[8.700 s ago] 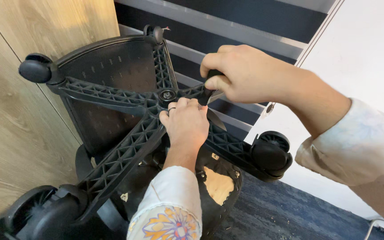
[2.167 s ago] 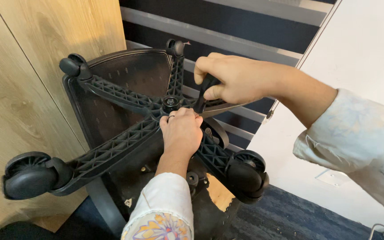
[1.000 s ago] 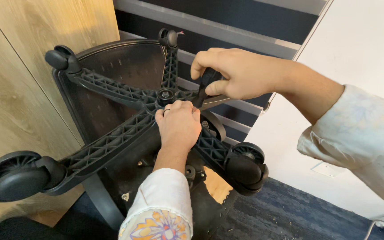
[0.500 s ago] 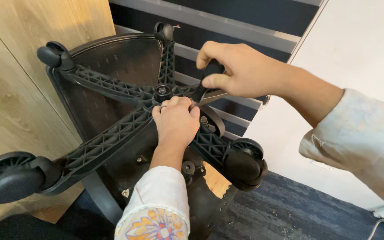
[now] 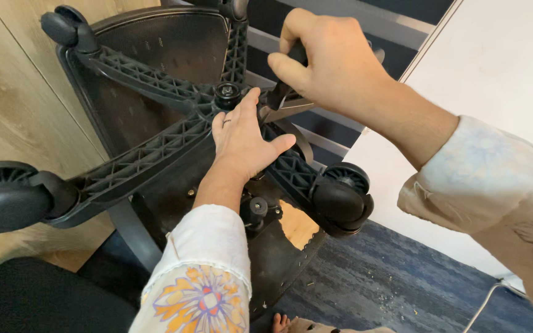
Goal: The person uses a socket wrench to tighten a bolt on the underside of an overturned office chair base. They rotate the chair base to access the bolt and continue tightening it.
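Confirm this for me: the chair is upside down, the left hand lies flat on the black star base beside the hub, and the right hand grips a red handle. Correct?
Not quite. The head view shows the handle in the right hand is black, not red. The left hand does lie on the black star base beside the hub.

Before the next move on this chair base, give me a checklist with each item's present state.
1. Left hand braced on the chair base beside the hub: ok.
2. Right hand closed around the black tool handle: ok.
3. Tool tip seated at the hub: cannot tell, fingers hide it.
4. Casters still fitted, near caster and left caster: ok.
5. Floor free of debris: not ok, small crumbs.
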